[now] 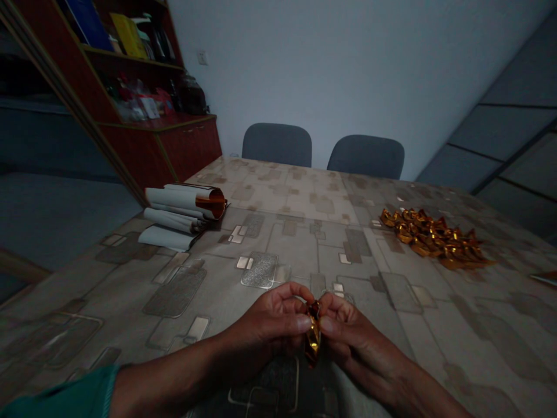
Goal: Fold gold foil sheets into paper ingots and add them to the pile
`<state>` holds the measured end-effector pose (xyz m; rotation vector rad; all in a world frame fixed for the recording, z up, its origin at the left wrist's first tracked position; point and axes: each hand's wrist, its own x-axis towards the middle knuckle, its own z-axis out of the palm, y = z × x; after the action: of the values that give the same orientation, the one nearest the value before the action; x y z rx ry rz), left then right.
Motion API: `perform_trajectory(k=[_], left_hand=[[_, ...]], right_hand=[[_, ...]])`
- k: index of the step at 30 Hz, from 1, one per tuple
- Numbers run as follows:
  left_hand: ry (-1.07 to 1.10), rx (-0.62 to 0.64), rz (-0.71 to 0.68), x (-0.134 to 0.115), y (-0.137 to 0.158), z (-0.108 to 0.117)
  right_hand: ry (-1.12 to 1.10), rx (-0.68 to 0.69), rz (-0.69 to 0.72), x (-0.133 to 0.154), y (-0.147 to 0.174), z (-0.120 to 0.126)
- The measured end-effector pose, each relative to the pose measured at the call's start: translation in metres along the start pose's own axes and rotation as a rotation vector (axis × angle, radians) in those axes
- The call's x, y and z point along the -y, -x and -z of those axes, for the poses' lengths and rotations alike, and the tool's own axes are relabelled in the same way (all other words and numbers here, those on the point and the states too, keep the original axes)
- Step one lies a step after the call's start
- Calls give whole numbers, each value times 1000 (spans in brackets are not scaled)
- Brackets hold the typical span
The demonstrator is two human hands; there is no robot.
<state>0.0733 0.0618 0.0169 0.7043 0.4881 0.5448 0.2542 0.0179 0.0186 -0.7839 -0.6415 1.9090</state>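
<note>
Near the table's front edge, a small folded gold foil paper piece (313,337) is pinched between my two hands. My left hand (278,316) grips its left side with thumb and fingers. On the other side my right hand (343,325) holds it the same way. The piece stands lengthwise, pointed at its lower end, and the fingers cover part of it. To the right lie several folded gold foil pieces (430,238) grouped in rows. Curled foil sheets (183,212) with pale backs and an orange-gold inner face rest at the left.
A patterned cloth covers the table (300,244). Behind its far edge stand a grey chair (277,144) and a second grey chair (366,155). A red-brown cabinet (187,142) with filled shelves is at the back left. Something flat (543,277) lies at the right edge.
</note>
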Motion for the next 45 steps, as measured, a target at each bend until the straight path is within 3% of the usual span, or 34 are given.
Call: perform_trajectory(k=[11, 18, 28, 45], left_hand=[[-10, -10, 41, 0, 0, 0], [114, 74, 66, -6, 2, 4], [180, -122, 24, 0, 0, -1], [76, -216, -60, 3, 1, -7]], right_hand=[[30, -28, -13, -1, 5, 5], [-72, 7, 12, 6, 4, 3], [-73, -82, 29, 3, -2, 4], [-70, -181, 53, 2, -9, 7]])
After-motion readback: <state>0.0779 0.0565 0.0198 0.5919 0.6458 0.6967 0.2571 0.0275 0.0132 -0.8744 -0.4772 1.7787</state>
